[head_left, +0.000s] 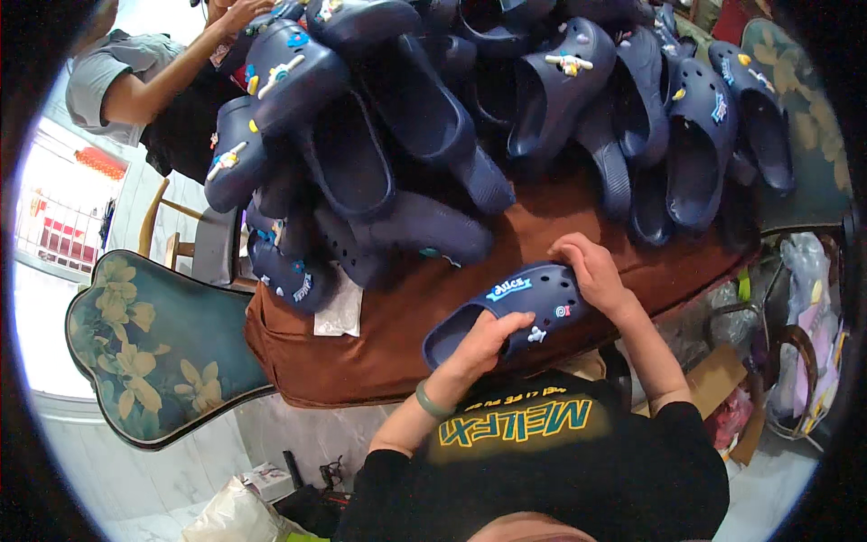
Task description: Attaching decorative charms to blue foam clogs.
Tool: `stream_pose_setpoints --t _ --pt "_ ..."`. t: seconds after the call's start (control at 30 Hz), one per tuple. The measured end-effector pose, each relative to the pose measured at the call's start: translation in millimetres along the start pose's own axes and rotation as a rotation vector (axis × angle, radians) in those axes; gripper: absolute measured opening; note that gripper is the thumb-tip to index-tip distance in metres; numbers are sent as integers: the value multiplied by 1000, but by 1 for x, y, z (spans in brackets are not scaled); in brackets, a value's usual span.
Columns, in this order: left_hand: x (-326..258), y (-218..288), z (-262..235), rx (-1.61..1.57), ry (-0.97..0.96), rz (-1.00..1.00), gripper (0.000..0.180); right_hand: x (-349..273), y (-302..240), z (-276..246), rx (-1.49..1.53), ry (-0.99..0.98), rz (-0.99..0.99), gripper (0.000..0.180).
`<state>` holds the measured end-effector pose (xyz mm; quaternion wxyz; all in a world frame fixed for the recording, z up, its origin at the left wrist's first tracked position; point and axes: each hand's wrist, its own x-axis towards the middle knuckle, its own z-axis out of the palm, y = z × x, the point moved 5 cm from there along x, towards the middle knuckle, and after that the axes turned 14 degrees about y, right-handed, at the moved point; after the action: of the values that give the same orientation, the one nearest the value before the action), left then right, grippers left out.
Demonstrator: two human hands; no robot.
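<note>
A navy clog (551, 294) with holes and small charms on its upper is held in front of me over the brown cloth. My left hand (485, 343) grips it at the opening; the thumb lies on the upper and the other fingers are hidden in or under the shoe. Around the toe end is my right hand (591, 275), its bent fingers close together and reaching past the toe edge. On the upper sit a white and blue lettered charm (508, 289), a red and white round charm (563, 312) and a small white charm (536, 334).
Many more navy clogs (348, 167) are heaped across the far side of the brown-covered table (312, 375). A small clear packet (340, 307) lies at left. Flower-patterned chairs (163, 361) flank the table. Plastic bags (804, 298) hang at right. Another person (126, 81) works at far left.
</note>
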<state>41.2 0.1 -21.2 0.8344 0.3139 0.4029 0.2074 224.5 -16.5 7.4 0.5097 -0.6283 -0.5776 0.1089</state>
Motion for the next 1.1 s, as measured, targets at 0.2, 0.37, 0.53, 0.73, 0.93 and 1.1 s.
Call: stream_pose_setpoints --t 0.2,0.37,0.53,0.73,0.93,1.1 --pt "1 3 0 -42 -64 -47 43 -25 -4 -23 163 99 100 16" --pt "4 -2 -6 -29 -27 -49 35 -30 -44 -25 -281 -177 -476 52" --pt "5 -6 -8 -24 12 -51 31 -41 -45 -16 -329 -78 -698 45" --pt "3 0 -6 -45 12 -26 30 -53 -41 -7 -293 84 -681 32" --pt "10 0 -8 -73 -4 -20 32 -54 -39 1 -366 182 -672 27" --pt "10 -3 -12 -73 39 -41 32 -49 -49 -3 -384 160 -619 31"
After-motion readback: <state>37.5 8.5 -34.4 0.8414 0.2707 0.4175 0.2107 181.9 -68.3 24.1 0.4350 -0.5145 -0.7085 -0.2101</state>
